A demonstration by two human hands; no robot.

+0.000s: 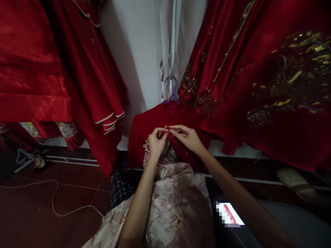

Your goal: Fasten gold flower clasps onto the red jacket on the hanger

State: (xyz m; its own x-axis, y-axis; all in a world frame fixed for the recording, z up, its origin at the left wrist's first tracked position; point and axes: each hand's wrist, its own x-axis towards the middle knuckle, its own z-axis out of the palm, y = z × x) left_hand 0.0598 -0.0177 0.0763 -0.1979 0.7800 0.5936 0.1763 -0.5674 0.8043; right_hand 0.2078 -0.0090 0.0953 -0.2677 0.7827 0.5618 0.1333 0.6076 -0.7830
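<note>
A small red garment [152,122] hangs on a purple hanger [172,93] in front of a white wall. My left hand [156,141] and my right hand [187,137] meet at its front, just below the collar. Both pinch a small beaded, sparkly fastening [168,130] there, fingers closed on it. More beaded trim [146,148] runs down the garment's left edge by my left wrist. A pale pink floral brocade cloth [178,203] lies under my forearms.
Red satin garments [77,79] hang at the left, and red ones with gold embroidery [271,82] at the right. A white cable [53,199] crosses the dark red tile floor. A lit phone screen [229,213] sits at lower right, and a white perforated shoe [294,182] farther right.
</note>
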